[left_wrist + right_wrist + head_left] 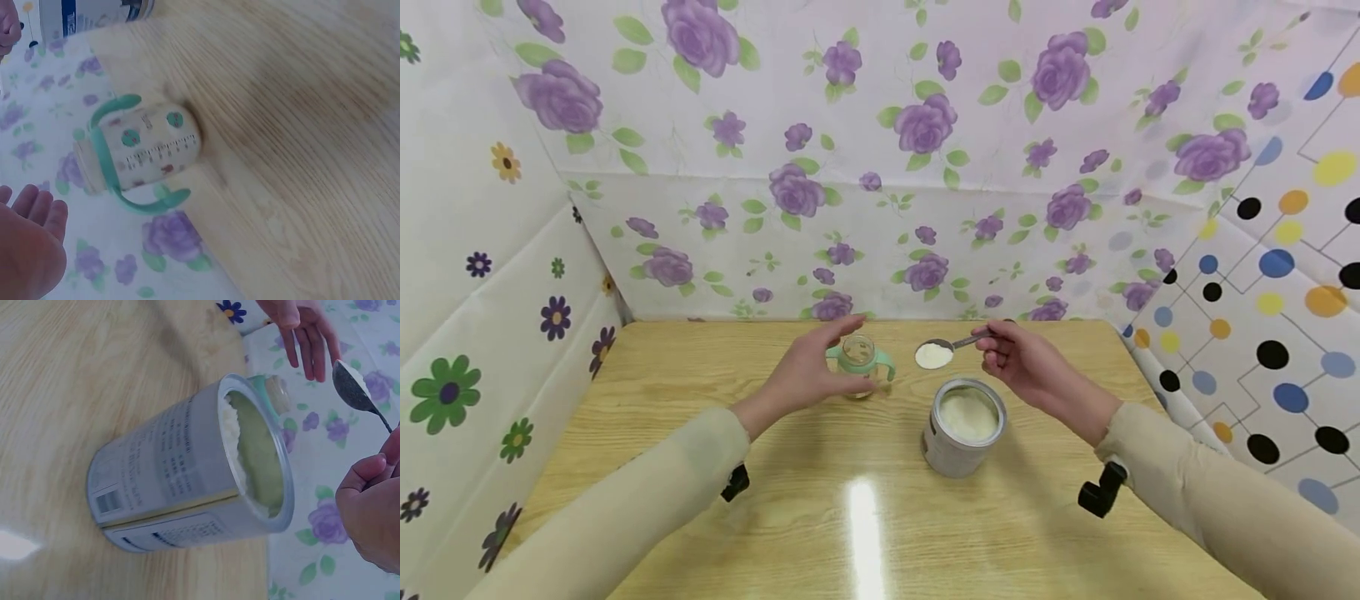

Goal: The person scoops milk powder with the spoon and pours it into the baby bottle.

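A clear baby bottle [857,357] with a green collar and two green handles stands uncapped near the back of the table. Printed measuring marks run down its side in the left wrist view. My left hand [808,367] is spread beside the bottle, thumb and fingers apart; the left wrist view shows a gap between them. In my right hand [1030,362] I hold a metal spoon [964,341] by its handle, its bowl heaped with pale powder [934,357]. The spoon is raised between the bottle and an open tin [951,457] of cream-coloured powder [970,417].
The wooden table [737,517] carries the bottle and the tin, which stands to the right and nearer me. A flowered cloth wall [880,217] rises along the back edge, with patterned sheets [1292,333] at the sides. Light glares on the front of the tabletop.
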A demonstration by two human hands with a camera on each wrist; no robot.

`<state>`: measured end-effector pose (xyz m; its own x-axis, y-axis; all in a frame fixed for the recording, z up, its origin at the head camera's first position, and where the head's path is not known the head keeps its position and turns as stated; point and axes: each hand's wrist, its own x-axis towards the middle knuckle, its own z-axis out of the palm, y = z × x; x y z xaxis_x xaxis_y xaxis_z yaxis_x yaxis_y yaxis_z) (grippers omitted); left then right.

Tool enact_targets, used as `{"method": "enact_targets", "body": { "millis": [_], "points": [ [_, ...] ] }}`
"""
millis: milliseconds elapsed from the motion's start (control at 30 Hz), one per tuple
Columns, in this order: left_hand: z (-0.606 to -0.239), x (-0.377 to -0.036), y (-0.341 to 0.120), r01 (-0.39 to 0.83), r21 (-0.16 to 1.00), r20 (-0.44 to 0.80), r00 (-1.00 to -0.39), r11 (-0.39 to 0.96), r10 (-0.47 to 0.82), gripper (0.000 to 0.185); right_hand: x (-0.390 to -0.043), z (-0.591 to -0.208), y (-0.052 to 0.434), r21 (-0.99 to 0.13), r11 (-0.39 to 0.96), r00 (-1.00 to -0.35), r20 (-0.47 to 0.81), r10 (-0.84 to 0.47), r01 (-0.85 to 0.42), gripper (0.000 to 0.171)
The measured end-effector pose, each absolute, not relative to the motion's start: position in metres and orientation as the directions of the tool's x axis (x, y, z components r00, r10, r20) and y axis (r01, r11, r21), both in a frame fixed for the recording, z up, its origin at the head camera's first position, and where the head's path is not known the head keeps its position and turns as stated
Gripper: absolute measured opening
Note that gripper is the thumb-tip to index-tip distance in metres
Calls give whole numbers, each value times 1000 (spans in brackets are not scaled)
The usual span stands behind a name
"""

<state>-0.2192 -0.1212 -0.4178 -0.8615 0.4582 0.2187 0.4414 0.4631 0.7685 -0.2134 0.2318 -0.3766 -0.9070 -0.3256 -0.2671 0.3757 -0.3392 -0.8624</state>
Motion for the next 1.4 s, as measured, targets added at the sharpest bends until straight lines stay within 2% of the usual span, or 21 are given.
{"method": "enact_targets", "body": {
  "millis": [267,600,1100,1400],
  "points": [
    [-431,-237,-137,366,784,153,-896,501,416,102,-238,-370,199,-891,-285,-913,-264,-310,354,33],
    [-462,-253,-143,282,818,64,-912,502,406,106,-263,-373,164,-934,-144,-906,-267,-328,328,31],
    [-489,-269,-141,229,876,51,-919,425,391,100,-283,-383,142,-956,-17,-908,-273,-317,293,35],
    [-492,-269,-137,203,905,48,-922,374,384,93,-285,-384,136,-960,64,-900,-278,-337,273,36]
  ]
}}
